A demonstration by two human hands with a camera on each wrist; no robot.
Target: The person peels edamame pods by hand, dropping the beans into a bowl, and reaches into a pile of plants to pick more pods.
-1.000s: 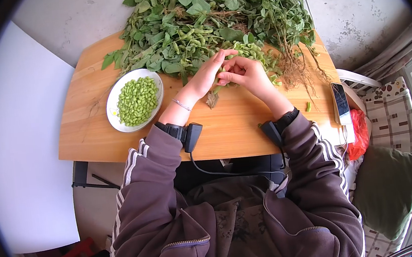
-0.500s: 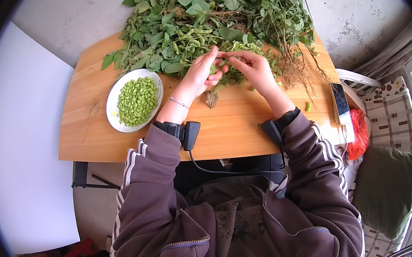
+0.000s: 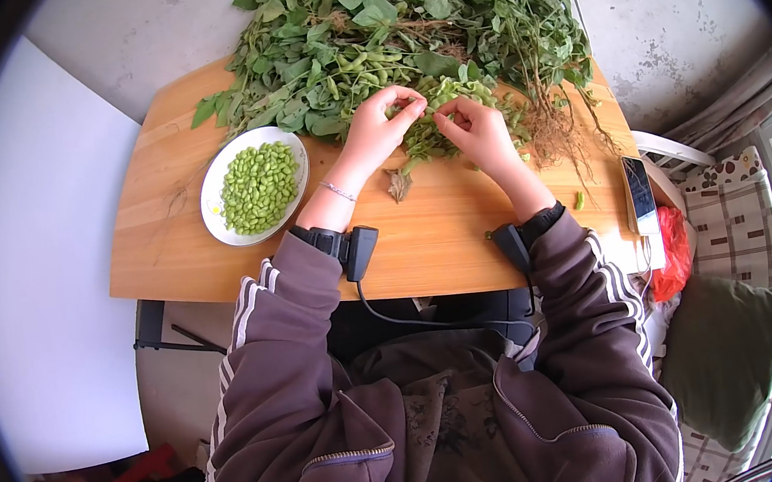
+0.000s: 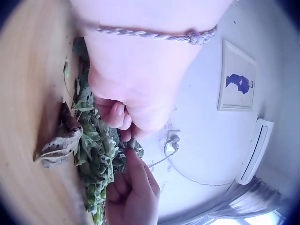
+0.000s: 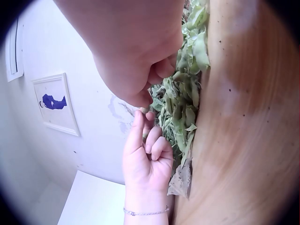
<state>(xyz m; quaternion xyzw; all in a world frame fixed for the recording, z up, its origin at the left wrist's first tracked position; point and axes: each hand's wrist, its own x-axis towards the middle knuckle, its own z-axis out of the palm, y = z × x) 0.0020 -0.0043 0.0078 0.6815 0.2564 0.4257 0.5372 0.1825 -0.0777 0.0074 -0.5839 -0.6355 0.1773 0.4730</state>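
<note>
In front of the plant heap, the left hand point(image 3: 376, 132) and right hand point(image 3: 479, 130) meet fingertip to fingertip. Between them is a small green soybean pod point(image 4: 131, 142), pinched from both sides and mostly covered by the fingers. The left thumb and index finger hold one end, the other left fingers curling in toward the palm. Right thumb and forefinger grip the opposite end. Just beyond and below the hands lie flattened pale green pods point(image 5: 180, 110). To the left stands a white bowl point(image 3: 215, 228) of shelled green soybeans point(image 3: 258, 188).
Leafy soybean plants point(image 3: 323, 70) with pods and roots point(image 3: 554, 136) cover the table's far side. A dry leaf point(image 3: 398, 184) lies before the hands. At the right are a loose pod point(image 3: 579, 200) and a phone point(image 3: 639, 193) near the wooden table's point(image 3: 433, 246) edge.
The hands were cupped close together, then opened around a pod. Now the left hand has turned palm down and the fingertips of both hands pinch together. The bowl and plants stay put.
</note>
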